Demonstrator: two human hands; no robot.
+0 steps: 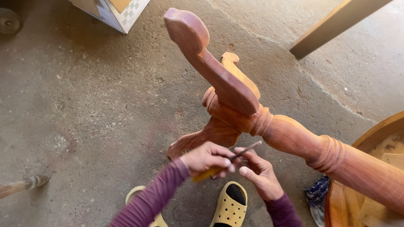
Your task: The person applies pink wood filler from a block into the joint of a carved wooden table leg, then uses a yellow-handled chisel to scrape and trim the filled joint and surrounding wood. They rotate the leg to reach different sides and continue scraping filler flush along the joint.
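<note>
Head view looks down on a reddish pedestal (294, 138) lying on its side on the concrete floor (84, 105), its curved legs (202, 50) pointing up and away. Just below the legs, the left hand (206, 159) is clenched around the yellow handle of a thin file (242, 151), while the right hand (261, 172) pinches the file's dark shaft between its fingertips. Yellow slippers (230, 206) show beneath the hands, and a round tabletop (370, 134) sits at the right edge.
</note>
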